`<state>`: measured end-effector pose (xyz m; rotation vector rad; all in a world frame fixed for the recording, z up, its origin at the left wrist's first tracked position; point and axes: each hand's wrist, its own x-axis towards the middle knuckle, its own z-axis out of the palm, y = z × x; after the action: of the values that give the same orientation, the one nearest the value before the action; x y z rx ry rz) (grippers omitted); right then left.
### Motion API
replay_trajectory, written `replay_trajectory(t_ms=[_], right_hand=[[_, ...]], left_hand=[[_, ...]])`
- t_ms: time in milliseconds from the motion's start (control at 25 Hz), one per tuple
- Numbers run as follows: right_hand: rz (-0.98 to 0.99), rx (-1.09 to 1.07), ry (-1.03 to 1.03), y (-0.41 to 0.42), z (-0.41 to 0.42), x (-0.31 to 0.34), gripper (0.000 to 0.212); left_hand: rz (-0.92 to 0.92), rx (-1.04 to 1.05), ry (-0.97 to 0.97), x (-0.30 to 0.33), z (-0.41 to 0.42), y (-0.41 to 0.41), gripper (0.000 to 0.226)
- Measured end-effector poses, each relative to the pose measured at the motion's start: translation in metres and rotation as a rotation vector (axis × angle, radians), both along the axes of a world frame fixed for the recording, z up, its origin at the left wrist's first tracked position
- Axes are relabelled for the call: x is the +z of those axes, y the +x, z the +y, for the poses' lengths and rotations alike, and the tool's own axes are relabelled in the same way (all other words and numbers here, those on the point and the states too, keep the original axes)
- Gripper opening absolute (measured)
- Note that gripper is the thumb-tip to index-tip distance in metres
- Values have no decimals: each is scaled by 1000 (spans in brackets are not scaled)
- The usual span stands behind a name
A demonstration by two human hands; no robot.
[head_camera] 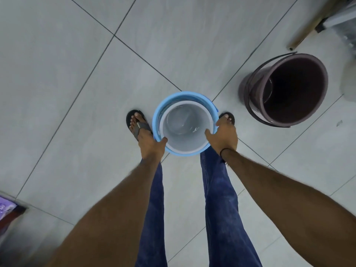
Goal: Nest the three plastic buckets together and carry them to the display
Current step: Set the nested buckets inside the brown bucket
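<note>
Both hands (152,147) (224,136) gripping nested buckets' (185,151) rim

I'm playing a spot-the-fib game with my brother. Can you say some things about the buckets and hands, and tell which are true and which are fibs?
1. The white bucket sits inside the blue bucket. True.
2. The brown bucket is already nested with the others. False: it stands apart on the tiled floor, to the right.
3. Both hands grip the nested pair's rim. True: left hand, right hand.
4. The brown bucket lies upside down. False: its opening faces up.
5. The person is barefoot. False: they wear sandals.
</note>
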<state>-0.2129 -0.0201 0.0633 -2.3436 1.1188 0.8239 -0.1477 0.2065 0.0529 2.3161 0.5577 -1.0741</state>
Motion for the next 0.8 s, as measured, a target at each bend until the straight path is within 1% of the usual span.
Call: replay_trajectory(t_ms=[40,80,120,160,200,280,360,520,600,640,720,800], right_hand=[[38,-123,-5,1,-9,-18,77],[99,-210,8,-3,-17,-43,87],[144,-256,34,-11,-26,-76,82],[152,-309,67,-17,-33,-101,69],[138,-368,85,-15,-35,-112,57],[83,-460,120,-1,-33,-102,44],[43,-475,170,17,-28,-74,37],[-6,-504,217,34,-38,-34,40],[-19,-551,244,45,-47,-1,38],[-35,-583,251,49,-54,20,38],[-86,-653,258,56,-68,68,39],[-177,-725,261,62,-88,134,36]], left_hand=[[105,165,-20,-12,0,7,54],[217,301,-63,-24,-3,12,53],[312,416,-122,-32,-4,19,49],[385,497,-165,-40,-5,24,44],[432,528,-186,-43,-4,28,40],[459,510,-208,-43,-1,34,38],[411,504,-241,-38,-1,41,40],[250,407,-225,0,-17,75,39],[206,347,-198,37,-30,102,55],[188,269,-169,59,-40,117,63],[108,116,-162,106,-64,143,62],[50,32,-198,173,-98,165,58]])
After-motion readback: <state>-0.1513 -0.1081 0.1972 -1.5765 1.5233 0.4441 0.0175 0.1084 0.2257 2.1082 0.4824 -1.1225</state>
